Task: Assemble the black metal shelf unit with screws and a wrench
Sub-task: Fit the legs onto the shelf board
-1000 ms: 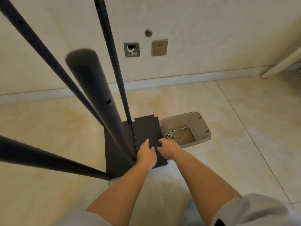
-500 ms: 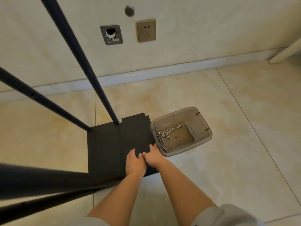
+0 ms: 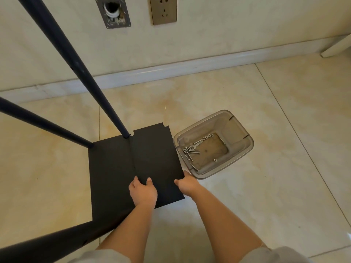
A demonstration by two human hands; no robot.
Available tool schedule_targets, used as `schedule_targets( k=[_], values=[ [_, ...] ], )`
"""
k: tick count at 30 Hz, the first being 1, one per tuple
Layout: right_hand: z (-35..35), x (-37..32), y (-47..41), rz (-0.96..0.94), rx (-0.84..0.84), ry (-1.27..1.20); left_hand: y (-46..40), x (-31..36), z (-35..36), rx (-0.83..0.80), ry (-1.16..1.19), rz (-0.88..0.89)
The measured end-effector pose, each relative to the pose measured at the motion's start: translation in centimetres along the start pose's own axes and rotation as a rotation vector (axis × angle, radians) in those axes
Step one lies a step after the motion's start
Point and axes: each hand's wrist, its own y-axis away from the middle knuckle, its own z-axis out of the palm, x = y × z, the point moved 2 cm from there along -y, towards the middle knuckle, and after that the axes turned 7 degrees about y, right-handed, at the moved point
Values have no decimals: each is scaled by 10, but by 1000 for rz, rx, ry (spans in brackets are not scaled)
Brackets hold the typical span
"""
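Note:
A black metal shelf unit stands on the tiled floor, with its bottom panel (image 3: pixel 112 175) flat and black poles (image 3: pixel 79 69) rising from its corners towards me. A second black panel (image 3: pixel 155 154) lies partly over the bottom one on the right. My left hand (image 3: pixel 142 192) rests on this loose panel with its fingers over the near part. My right hand (image 3: pixel 187 184) grips the panel's right edge near its front corner. A clear plastic bin (image 3: pixel 245 147) right of the panels holds screws (image 3: pixel 190 150) and a small wrench.
The wall with a socket (image 3: pixel 164 10) and a pipe outlet (image 3: pixel 114 13) runs along the back, with a white skirting board below. A white furniture leg (image 3: pixel 336 47) shows at the far right. Bare tiles lie to the right and left of the unit.
My head has dipped lower and closer to the floor. My hands have moved apart: the right one has gone to the loose panel's right edge, the left stays on top.

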Motion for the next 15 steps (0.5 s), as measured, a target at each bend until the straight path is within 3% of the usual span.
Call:
schedule_targets(
  k=[15],
  values=[
    [-19, 22, -2, 91, 129, 19, 7, 1, 15, -140, -198, 84]
  ],
)
